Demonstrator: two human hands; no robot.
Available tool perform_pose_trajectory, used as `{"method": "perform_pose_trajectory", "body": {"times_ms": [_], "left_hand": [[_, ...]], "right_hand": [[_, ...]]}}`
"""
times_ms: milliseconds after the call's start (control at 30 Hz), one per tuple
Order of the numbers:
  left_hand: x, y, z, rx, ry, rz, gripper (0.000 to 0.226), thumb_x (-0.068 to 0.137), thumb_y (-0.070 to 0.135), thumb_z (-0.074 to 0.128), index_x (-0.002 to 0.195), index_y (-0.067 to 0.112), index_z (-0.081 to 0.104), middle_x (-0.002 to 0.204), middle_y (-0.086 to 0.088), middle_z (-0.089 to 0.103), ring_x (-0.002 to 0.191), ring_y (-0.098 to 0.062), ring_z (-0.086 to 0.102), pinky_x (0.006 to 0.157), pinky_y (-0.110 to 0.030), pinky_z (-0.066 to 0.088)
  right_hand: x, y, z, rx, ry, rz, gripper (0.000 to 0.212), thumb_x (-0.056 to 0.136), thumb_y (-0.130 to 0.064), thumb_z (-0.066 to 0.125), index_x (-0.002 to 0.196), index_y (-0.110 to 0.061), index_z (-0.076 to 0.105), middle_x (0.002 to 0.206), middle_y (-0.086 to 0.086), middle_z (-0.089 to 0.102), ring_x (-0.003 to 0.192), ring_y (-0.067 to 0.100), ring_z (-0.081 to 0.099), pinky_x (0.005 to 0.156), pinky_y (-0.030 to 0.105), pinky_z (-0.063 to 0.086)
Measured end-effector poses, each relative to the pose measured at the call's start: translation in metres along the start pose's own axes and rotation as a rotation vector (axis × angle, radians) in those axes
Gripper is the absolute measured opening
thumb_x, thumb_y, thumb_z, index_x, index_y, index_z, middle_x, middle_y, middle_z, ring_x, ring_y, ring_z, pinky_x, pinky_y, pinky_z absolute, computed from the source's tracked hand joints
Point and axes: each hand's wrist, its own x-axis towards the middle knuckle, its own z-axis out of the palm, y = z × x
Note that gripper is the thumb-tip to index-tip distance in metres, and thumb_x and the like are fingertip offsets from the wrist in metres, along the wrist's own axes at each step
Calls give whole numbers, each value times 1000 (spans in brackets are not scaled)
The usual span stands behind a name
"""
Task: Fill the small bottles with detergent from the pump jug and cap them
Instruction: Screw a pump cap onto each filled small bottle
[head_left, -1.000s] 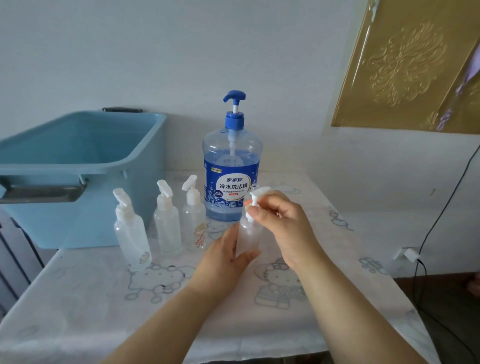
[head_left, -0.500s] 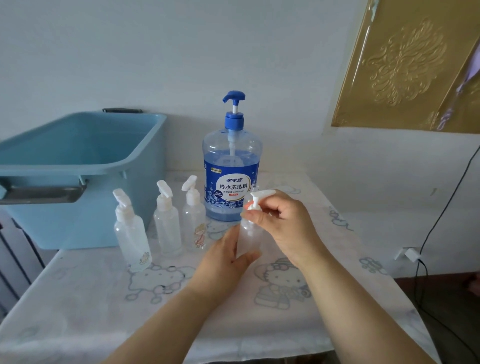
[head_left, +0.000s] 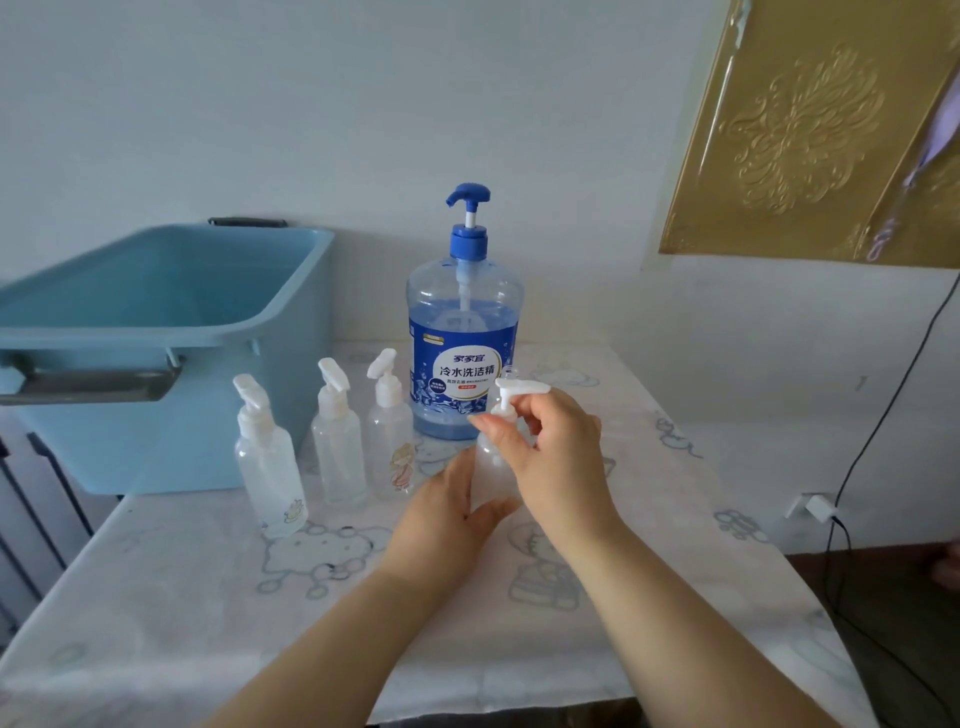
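Observation:
A small clear bottle (head_left: 488, 467) stands on the table in front of the blue pump jug (head_left: 464, 343). My left hand (head_left: 447, 514) grips the bottle's lower body. My right hand (head_left: 550, 457) pinches its white pump cap (head_left: 511, 397) at the collar, and the nozzle points right. Three more small capped bottles (head_left: 340, 447) stand in a row to the left. The jug is about half full of blue detergent, and its pump head is up.
A light blue plastic tub (head_left: 171, 353) fills the table's back left. The table (head_left: 208, 597) has a white cartoon-print cloth. A wall stands close behind. A black cable (head_left: 878, 431) and a plug hang at the right, beyond the table edge.
My right hand has turned the white pump cap, so its nozzle has swung round to point right. My left hand and the bottle have stayed in place.

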Motion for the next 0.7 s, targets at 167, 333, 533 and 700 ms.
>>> {"method": "perform_pose_trajectory", "body": {"times_ms": [167, 333, 533, 700], "left_hand": [[-14, -9, -7, -7, 19, -59, 42, 83, 40, 68, 116, 20, 50, 96, 7, 61, 87, -3, 57, 75, -11, 43], [-33, -13, -15, -20, 107, -106, 63, 86, 36, 65, 140, 26, 34, 130, 11, 46, 113, -4, 48, 99, -22, 41], [-40, -20, -19, 21, 82, -74, 49, 88, 30, 62, 133, 28, 42, 127, 11, 50, 116, -4, 49, 100, -22, 40], [-41, -20, -22, 55, 27, -32, 48, 90, 31, 58, 135, 30, 41, 132, 13, 49, 119, -1, 47, 102, -17, 37]], "right_hand": [[7, -10, 4, 52, -49, 11, 25, 75, -37, 77, 68, -21, 60, 55, -15, 38, 53, 3, 40, 58, 20, 31], [18, -19, 25, 50, 42, 45, 28, 73, -40, 78, 80, -13, 70, 61, -16, 49, 57, 1, 44, 59, 18, 35], [28, -28, 50, -22, 80, 21, 40, 78, -49, 70, 98, -14, 72, 94, -1, 73, 84, 15, 66, 77, 25, 53], [26, -28, 48, -41, 66, -7, 42, 76, -54, 69, 91, -15, 73, 83, -4, 72, 73, 14, 63, 72, 32, 54]]}}
